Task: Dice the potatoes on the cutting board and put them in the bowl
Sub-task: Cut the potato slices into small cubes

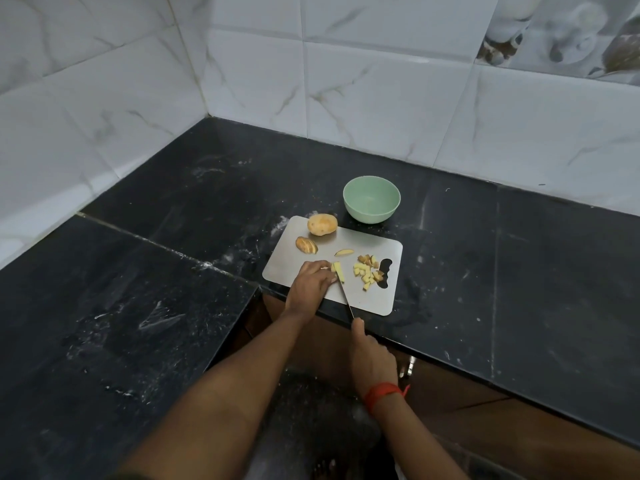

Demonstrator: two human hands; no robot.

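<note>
A grey cutting board point(304, 258) lies on the black counter. On it are a whole potato point(322, 224), a sliced potato half point(306, 245), a loose wedge point(344, 252) and a pile of diced pieces point(367, 271). My left hand point(311, 280) holds down pale potato strips point(339, 271) with curled fingers. My right hand point(370, 358) grips the handle of a knife point(346, 299), and its blade lies against the strips. A green bowl point(371, 199) stands just beyond the board, and nothing shows inside it.
The black stone counter point(173, 237) runs into a tiled corner, with white tiled walls point(381, 98) behind and to the left. The board's front edge sits close to the counter's edge. A wooden cabinet front point(485, 410) lies below.
</note>
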